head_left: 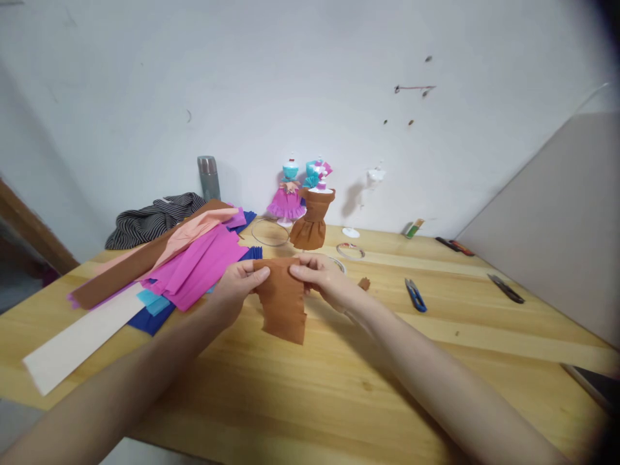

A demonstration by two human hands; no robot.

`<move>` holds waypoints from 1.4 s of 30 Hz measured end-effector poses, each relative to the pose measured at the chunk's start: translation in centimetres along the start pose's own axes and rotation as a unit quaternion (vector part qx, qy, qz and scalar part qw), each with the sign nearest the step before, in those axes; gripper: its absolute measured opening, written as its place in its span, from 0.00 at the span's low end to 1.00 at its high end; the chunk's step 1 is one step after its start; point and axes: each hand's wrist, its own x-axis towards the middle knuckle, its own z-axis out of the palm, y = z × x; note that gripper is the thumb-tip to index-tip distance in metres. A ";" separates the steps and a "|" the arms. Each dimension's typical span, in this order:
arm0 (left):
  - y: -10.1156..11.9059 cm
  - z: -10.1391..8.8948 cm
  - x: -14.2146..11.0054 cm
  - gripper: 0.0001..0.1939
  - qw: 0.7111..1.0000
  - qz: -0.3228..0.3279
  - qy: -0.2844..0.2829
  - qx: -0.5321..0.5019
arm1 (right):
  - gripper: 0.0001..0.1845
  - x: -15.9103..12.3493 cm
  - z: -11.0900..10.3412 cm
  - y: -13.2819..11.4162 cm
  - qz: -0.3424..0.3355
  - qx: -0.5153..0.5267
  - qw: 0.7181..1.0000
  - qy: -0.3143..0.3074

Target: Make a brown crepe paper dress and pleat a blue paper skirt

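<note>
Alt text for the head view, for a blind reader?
Left hand and right hand hold a brown piece near its top corners, over a wooden table. Beyond: a brown-dressed figure; colorful sheets left, blue snips right.

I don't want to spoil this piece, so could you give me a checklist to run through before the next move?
1. Left hand grips the brown piece: ok, pinched at its upper left.
2. Right hand grips it too: ok, pinched at its upper right.
3. Piece has straight edges: not ok, the right edge is jagged low down.
4. Back of the piece is undamaged: cannot tell, it faces away.
5. Blue-handled snips lie uncovered: ok, on the table beyond the right forearm.
</note>
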 end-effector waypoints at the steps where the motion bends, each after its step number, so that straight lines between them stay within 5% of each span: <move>1: 0.0 0.0 0.0 0.18 1.000 0.001 0.000 -0.002 | 0.15 0.1 0.0 0.1 0.004 -0.013 1.000 -0.002; 13: -0.3 -0.3 0.3 0.18 0.999 0.000 0.021 0.041 | 0.17 0.6 -0.1 0.3 -0.040 -0.053 0.994 0.089; 23: 0.0 -0.2 0.3 0.21 0.999 0.000 0.030 0.038 | 0.21 0.6 -0.2 0.3 -0.059 -0.019 0.993 0.101; 34: -0.1 -0.2 0.5 0.18 0.999 0.002 0.026 0.026 | 0.32 0.9 -0.5 0.2 0.000 0.082 0.993 0.087; 42: -0.4 -0.3 0.4 0.18 0.999 -0.009 0.013 0.050 | 0.18 0.7 -0.4 0.4 -0.036 -0.017 0.996 0.080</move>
